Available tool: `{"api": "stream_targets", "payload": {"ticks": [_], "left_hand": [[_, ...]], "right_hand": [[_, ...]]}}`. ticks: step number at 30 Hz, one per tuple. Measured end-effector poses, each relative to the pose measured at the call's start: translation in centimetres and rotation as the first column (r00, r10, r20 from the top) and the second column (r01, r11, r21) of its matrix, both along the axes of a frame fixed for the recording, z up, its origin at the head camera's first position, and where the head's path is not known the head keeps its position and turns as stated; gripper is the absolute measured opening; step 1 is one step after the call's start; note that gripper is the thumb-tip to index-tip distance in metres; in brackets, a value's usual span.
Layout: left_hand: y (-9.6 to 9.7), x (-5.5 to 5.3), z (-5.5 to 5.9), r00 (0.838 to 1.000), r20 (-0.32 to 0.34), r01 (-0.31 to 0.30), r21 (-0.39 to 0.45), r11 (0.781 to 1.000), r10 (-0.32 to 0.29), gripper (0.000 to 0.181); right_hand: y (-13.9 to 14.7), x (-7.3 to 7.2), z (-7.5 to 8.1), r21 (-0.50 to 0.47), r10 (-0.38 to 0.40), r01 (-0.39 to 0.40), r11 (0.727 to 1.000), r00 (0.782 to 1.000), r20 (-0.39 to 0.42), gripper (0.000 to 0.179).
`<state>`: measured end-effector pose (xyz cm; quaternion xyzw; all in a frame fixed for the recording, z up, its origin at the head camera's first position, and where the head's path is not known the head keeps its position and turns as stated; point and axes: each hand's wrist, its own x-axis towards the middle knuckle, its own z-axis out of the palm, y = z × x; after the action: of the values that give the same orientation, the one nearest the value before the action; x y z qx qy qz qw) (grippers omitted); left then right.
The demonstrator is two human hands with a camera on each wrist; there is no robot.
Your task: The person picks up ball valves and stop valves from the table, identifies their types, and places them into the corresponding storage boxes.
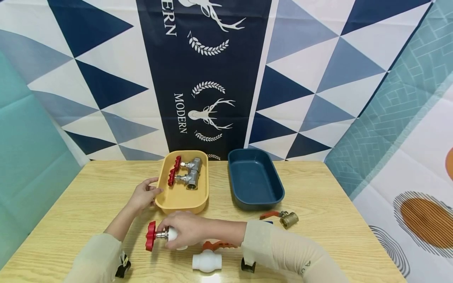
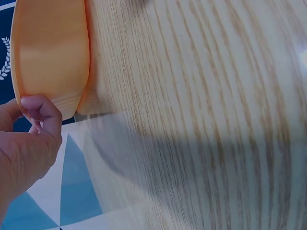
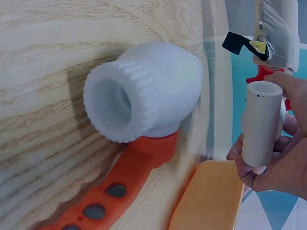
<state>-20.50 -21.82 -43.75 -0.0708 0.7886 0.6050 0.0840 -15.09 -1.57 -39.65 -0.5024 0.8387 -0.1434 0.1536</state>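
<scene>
My left hand [image 1: 143, 195] pinches the left rim of the yellow bin [image 1: 182, 201], thumb on one side of the wall and fingers on the other in the left wrist view. Two metal valves with red handwheels [image 1: 191, 179] lie inside that bin. In front of it, my right hand [image 1: 189, 229] grips a white plastic valve [image 3: 261, 125], whose red handwheel [image 1: 150, 236] points left. Part of the white body is hidden by the fingers. Below the right forearm, a white ball valve [image 1: 207, 261] with an orange lever [image 3: 129, 177] lies on the table.
A dark blue bin [image 1: 253, 181] stands to the right of the yellow one. Near its front lies a brass ball valve [image 1: 289, 220] with an orange-red lever, and a bit of blue shows by the right sleeve. A patterned cloth [image 1: 301, 78] hangs behind the wooden table [image 1: 318, 204].
</scene>
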Motion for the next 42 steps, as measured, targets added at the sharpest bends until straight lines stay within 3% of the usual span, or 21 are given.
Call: {"api": "stream_targets", "payload": {"ticks": [19,42], "left_hand": [[0.1,0.3,0.2,1.0,-0.002,0.001,-0.003,1.0,-0.001,0.056],[0.2,0.3,0.0,1.0,0.006,-0.006,0.025,1.0,0.006,0.057]], "right_hand": [[0.6,-0.8,0.7,-0.039,-0.018,0.021,0.999,0.998,0.062,0.039],[1.2,-1.8,1.1,-0.069,-0.057,0.059,0.996,0.998,0.024,0.04]]}}
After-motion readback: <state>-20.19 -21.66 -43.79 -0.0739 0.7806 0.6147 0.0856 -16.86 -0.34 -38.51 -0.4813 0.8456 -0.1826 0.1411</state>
